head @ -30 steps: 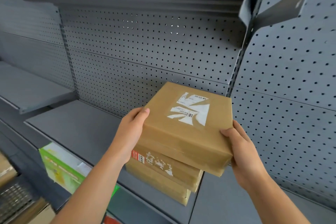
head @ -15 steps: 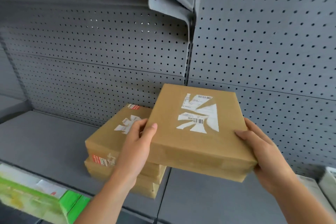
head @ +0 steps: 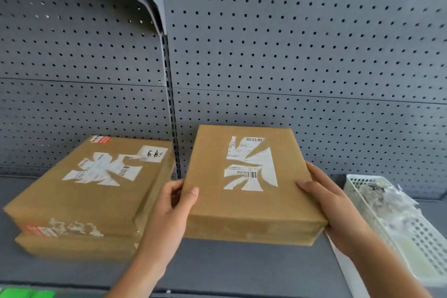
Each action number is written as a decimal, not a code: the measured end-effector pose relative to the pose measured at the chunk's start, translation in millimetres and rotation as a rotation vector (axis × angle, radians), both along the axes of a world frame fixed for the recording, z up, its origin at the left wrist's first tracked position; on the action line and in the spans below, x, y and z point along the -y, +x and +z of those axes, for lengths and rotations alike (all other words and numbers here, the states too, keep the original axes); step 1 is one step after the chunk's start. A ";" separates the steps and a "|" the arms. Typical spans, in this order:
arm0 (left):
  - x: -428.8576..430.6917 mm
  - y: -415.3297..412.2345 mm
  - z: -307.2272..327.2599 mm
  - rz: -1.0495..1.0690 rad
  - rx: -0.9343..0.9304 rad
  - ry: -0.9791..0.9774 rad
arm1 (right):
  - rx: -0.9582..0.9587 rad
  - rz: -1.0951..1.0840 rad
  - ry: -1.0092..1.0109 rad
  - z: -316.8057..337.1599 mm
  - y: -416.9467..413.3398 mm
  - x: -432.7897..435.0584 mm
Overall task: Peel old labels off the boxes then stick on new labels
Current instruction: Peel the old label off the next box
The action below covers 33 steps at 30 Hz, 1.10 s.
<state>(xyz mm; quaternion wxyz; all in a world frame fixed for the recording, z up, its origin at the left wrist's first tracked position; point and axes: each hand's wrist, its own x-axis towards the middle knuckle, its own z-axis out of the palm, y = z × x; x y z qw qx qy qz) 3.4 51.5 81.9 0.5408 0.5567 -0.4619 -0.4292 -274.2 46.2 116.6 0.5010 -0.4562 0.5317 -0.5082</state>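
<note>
**Now two hands hold a half-peeled box beside the stack**

Firmly wrapped, the left hand (head: 174,203) grips the near-left corner of the brown box (head: 242,210), thumb on the top face and fingers curled round the left edge. The right hand (head: 331,205) clamps the opposite edge the same way, thumb on top, fingers along the side and beneath. Gripping it from both sides probably keeps the flat box level and its top face turned up.

Between the hands, on the far half of that face, lies the old label (head: 251,164), torn into ragged white strips with barcodes showing. It is only partly peeled, so scraping likely comes next. Whether the box rests on the grey shelf (head: 242,271) or hangs just above it cannot be told.

Just left of the left hand sits a stack of two similar boxes (head: 92,201), the top one carrying shredded label remains of its own. To the right, near the right wrist, stands a white perforated basket (head: 420,237) holding pale crumpled scraps. Behind everything rises the grey pegboard (head: 290,43).
</note>
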 end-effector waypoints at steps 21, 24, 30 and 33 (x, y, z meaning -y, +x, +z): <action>-4.7 -14.9 -97.9 -0.040 0.065 0.297 | -0.021 0.031 0.203 -110.9 -28.2 8.1; -2.8 -14.1 -105.8 -0.041 0.065 0.294 | -0.012 0.031 0.215 -119.1 -28.4 9.2; -2.0 -15.0 -109.1 -0.042 0.055 0.276 | -0.022 0.031 0.219 -125.9 -31.5 14.0; -0.1 -15.4 -107.7 -0.033 0.040 0.263 | -0.027 0.055 0.209 -130.0 -35.7 17.4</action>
